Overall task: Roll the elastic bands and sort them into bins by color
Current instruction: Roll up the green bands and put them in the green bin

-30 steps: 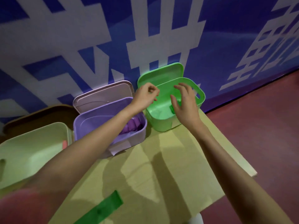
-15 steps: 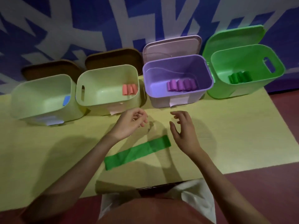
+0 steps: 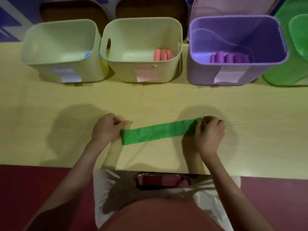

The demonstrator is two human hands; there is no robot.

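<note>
Both ends of the green band (image 3: 156,132), untouched earlier, are now being pinched by the left hand (image 3: 106,129) and right hand (image 3: 209,132); thin, limp and stretchy, it is best gripped there.

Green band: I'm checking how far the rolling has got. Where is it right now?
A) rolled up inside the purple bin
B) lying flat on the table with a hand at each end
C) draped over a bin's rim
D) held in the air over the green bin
B: the green band lies stretched on the table, the left hand at one end and the right hand gripping the other.
</note>
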